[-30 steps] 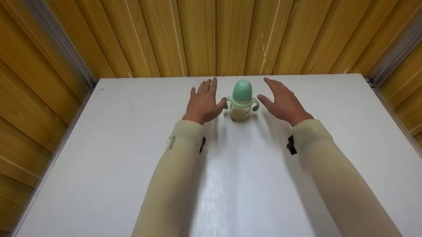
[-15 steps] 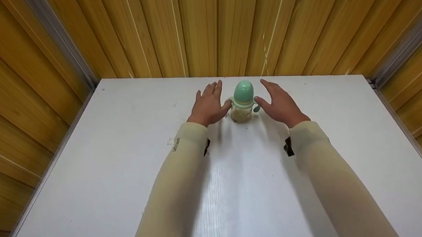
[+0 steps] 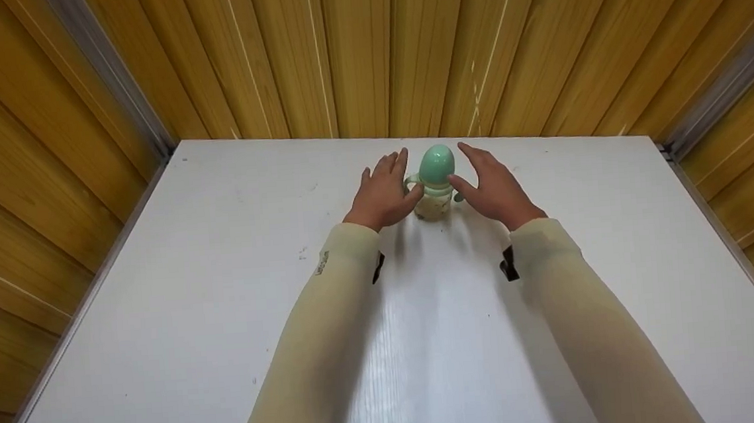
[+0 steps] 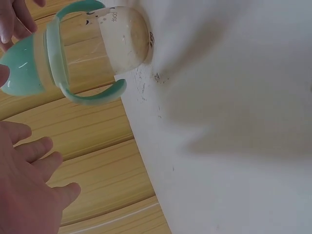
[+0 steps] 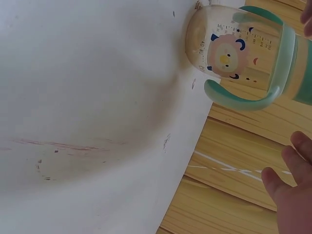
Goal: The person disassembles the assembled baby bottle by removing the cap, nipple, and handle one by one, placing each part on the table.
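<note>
A baby bottle [image 3: 437, 167] with a glossy mint-green domed cap stands upright near the far edge of the white table. Its clear body [image 5: 229, 46] carries a printed animal face and a measuring scale, and a green handle curves down on each side. My left hand [image 3: 382, 194] is on the bottle's left, fingers extended, its thumb overlapping the handle in the head view. On the other side, my right hand [image 3: 495, 186] has its fingers spread forward and its thumb tip right at the cap's lower edge. In the left wrist view, a gap shows between my left fingers [image 4: 41, 153] and the bottle.
The white table [image 3: 224, 302] has small dark specks and reddish scuff marks [image 5: 68, 145]. Yellow wood-look panels [image 3: 353, 54] rise behind it and at both sides, with grey metal posts [image 3: 119, 77] in the corners.
Both hands have closed in on the bottle: the left hand has shifted right, the right hand left. The bottle stays upright in its place.
</note>
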Demonstrator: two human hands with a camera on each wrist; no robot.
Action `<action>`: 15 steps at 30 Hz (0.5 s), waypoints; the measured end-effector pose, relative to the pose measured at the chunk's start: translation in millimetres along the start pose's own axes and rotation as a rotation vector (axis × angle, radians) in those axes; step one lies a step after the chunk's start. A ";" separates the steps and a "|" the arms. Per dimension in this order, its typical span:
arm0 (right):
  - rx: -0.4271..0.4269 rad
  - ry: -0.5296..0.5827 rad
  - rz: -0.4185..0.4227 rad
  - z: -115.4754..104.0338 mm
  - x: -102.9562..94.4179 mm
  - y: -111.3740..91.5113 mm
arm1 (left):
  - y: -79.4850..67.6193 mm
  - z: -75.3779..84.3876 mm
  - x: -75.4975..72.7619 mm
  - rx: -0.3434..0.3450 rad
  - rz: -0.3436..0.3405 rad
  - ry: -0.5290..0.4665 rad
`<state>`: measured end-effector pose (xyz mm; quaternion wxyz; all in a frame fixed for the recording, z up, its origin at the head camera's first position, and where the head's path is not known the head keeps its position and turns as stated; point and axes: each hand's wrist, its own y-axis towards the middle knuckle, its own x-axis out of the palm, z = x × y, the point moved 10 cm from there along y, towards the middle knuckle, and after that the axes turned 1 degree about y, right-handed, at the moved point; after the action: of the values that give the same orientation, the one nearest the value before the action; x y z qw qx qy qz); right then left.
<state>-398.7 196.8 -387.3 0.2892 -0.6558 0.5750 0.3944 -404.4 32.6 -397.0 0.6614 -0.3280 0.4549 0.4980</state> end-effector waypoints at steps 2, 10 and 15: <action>-0.006 0.006 0.002 -1.4 1.1 0.3 | 0.0 0.5 2.1 0.001 0.003 -0.004; -0.051 0.023 0.041 -8.0 2.1 2.8 | -0.1 5.5 7.6 0.013 0.010 -0.032; -0.068 0.047 0.060 -7.9 2.6 4.4 | 1.7 9.8 14.2 0.024 0.010 -0.057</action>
<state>-401.5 188.0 -385.1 0.2413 -0.6567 0.5874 0.4068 -402.1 46.9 -406.5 0.6754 -0.3032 0.4437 0.5050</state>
